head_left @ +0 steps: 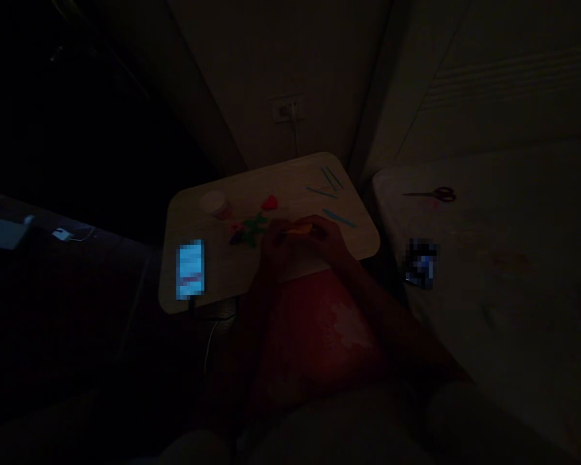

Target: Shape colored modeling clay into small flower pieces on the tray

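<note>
In dim light, my left hand (275,240) and my right hand (325,234) meet over the small table (232,278). Both have their fingers closed around a small orange piece (299,228), whose material I cannot make out. Left of my hands lies a green, leafy-looking shape (255,230) with small red and dark bits beside it. A bright red piece (270,203) sits just beyond. Near my right hand is a flat blue-green strip (339,218), and several thin strips (326,184) lie farther back.
A pale round tub (214,203) stands at the table's left back. A lit, blurred phone (190,270) lies near the left edge. To the right, scissors (433,194) and a dark blurred device (421,263) rest on a pale surface. A plug sits in the wall socket (286,110).
</note>
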Motion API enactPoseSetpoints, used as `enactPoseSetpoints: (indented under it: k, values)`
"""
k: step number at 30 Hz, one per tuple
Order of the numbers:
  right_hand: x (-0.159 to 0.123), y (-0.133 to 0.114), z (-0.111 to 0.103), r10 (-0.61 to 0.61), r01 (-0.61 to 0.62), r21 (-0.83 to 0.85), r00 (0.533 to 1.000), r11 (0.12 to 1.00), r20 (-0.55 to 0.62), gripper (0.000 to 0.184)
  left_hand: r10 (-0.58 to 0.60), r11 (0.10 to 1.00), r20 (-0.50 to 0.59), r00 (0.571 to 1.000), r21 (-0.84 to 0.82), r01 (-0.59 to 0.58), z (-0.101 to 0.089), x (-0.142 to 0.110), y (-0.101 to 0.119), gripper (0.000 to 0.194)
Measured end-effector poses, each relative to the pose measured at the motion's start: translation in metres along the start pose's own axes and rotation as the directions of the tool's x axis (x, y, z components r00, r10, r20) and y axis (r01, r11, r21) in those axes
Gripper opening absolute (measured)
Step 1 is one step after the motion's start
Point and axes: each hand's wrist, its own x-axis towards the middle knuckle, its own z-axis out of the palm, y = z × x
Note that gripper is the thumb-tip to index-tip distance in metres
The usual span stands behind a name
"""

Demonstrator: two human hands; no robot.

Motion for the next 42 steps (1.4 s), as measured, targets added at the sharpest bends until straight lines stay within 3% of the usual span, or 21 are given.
enactPoseSetpoints:
  k: [4,7,12,18,26,34,39,42]
  values:
    - [0.001,-0.002,-0.002,-0.001,0.002,-0.027,1.000,1.000,0.017,0.034,-0.060,0.998,-0.068,0.996,-0.011,0.059,0.003,-0.001,-0.002,0.046]
    - [0.001,-0.003,-0.001,0.035,-0.034,-0.031,0.999,0.999,0.007,0.033,-0.114,0.993,-0.039,0.993,-0.014,0.114,0.006,-0.001,-0.003,0.056]
    - [-0.001,0.001,0.002,0.115,-0.114,0.015,0.993,0.993,-0.036,0.065,-0.095,0.987,0.030,0.995,0.132,0.090,0.005,0.000,0.005,0.040]
    - [0.000,0.012,0.001,0.107,-0.107,-0.116,0.994,0.987,-0.008,0.040,-0.126,0.967,-0.050,0.991,0.218,0.134,0.001,0.000,0.011,0.037]
    - [-0.002,0.018,-0.002,0.145,-0.148,-0.118,0.989,0.982,-0.030,0.038,-0.167,0.952,-0.061,0.984,0.250,0.176,0.001,-0.001,0.008,0.036]
    - [0.005,0.023,0.000,0.210,-0.214,0.000,0.956,0.977,-0.204,0.038,-0.140,0.990,-0.047,0.989,0.027,0.142,-0.005,0.001,0.000,0.041]
    - [0.005,0.022,0.000,0.210,-0.226,-0.057,0.956,0.973,-0.206,0.035,-0.162,0.984,-0.021,0.987,0.077,0.163,-0.004,0.002,0.006,0.036]
    - [0.004,0.024,-0.002,0.204,-0.209,-0.024,0.968,0.978,-0.147,0.038,-0.168,0.983,-0.020,0.986,0.077,0.169,0.000,0.002,0.004,0.042]
